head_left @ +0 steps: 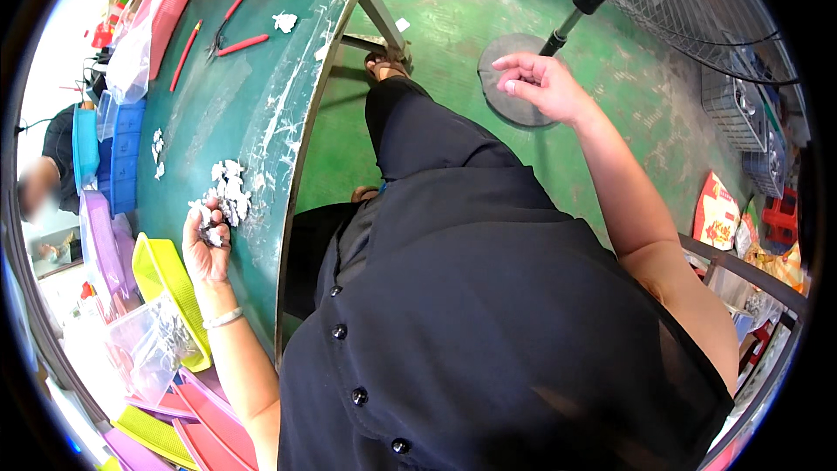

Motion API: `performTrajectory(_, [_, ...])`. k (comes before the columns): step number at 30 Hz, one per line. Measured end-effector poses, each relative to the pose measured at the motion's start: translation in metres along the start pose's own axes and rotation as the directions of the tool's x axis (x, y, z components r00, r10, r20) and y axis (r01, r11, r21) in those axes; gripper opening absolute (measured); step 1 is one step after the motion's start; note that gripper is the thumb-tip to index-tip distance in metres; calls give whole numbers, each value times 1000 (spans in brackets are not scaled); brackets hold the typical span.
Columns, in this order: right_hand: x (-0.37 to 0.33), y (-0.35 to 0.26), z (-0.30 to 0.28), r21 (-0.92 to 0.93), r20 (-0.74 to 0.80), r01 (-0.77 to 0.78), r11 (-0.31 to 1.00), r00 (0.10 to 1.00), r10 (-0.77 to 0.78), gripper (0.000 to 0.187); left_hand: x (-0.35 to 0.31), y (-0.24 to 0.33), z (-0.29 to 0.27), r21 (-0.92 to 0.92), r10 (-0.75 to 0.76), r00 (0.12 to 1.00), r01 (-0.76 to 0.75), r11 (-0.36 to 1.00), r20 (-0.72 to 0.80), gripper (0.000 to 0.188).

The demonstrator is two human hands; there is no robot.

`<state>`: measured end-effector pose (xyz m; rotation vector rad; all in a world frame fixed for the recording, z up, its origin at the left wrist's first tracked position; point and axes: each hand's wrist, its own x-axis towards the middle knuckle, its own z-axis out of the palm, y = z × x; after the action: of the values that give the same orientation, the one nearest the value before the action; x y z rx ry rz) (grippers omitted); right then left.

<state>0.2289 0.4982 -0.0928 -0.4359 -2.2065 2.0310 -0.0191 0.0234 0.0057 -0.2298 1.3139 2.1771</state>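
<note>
Gripping white scraps (228, 192) under left hand (205, 249) fingers (209, 225).

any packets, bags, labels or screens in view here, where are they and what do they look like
Printed packet: far right, on the floor by the metal rail; flat, red and white with yellow.
Orange packet: just right of it, at the picture's rim; crumpled, partly hidden.
Clear plastic bag: lower left, beside the yellow tray; see-through, small grey pieces inside.
Clear plastic bag: upper left, over the pink tray.
No screens visible.

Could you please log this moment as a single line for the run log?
left hand: grasping small white pieces on green table | right hand: raised beside lap, fingers curled, apparently empty | nearby: yellow tray
</note>
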Motion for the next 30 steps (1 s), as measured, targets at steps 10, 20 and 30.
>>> performTrajectory(10, [1, -2, 9, -8, 21, -30, 1000, 999, 30, 33, -1, -3, 4, 18, 52, 999, -52, 998, -13, 17])
performTrajectory(20, [14, -26, 25, -53, 3, 34, 998, 999, -34, 29, -5, -6, 6, 64, 115, 987, -123, 990, 110, 47])
performTrajectory(30, [85, -121, 141, -197, 293, 413, 889, 891, -348, 30, -34, -1, 5, -313, 229, 969, -191, 930, 89, 24])
